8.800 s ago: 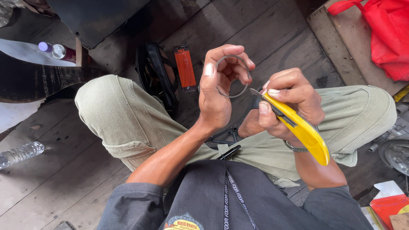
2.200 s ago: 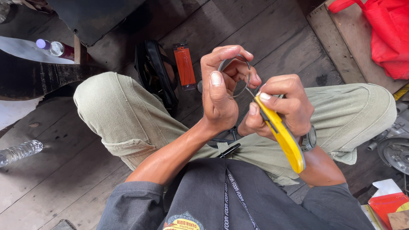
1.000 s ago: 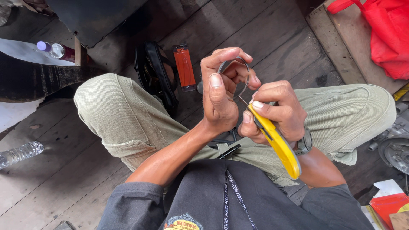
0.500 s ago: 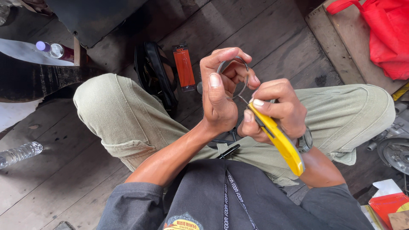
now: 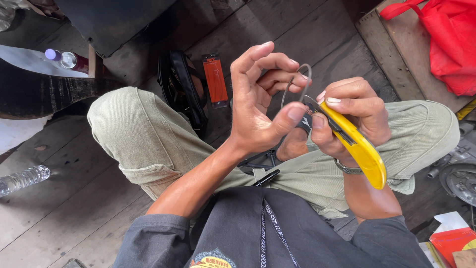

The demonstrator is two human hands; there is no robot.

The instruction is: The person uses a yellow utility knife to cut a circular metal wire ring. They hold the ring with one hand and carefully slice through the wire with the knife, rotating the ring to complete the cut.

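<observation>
**Ring and knife, held above my lap**

Ring [image 5: 297,82]: a thin grey loop, standing on edge, its upper arc showing clear against the dark floor boards [image 5: 322,34]. Its lower part runs down behind my thumb and a small black piece pinched there, so I cannot tell whether the loop is whole.

My left hand [image 5: 260,106] is raised palm toward me, wrist bent, fingers curled over the ring's top and thumb pressed across to the black piece; that grip is closed on the ring.

My right hand [image 5: 347,116] is wrapped tight round a yellow knife [image 5: 357,144], its grip closed on the handle. The knife's grey tip points up and left, meeting the ring just beside my left thumb; the handle's butt slants down to the right past my wrist.

Both hands hover over my crossed legs in pale green trousers [image 5: 144,134]. A red case [image 5: 216,85] lies on the boards beyond, and a clear bottle [image 5: 22,179] well apart at left.
</observation>
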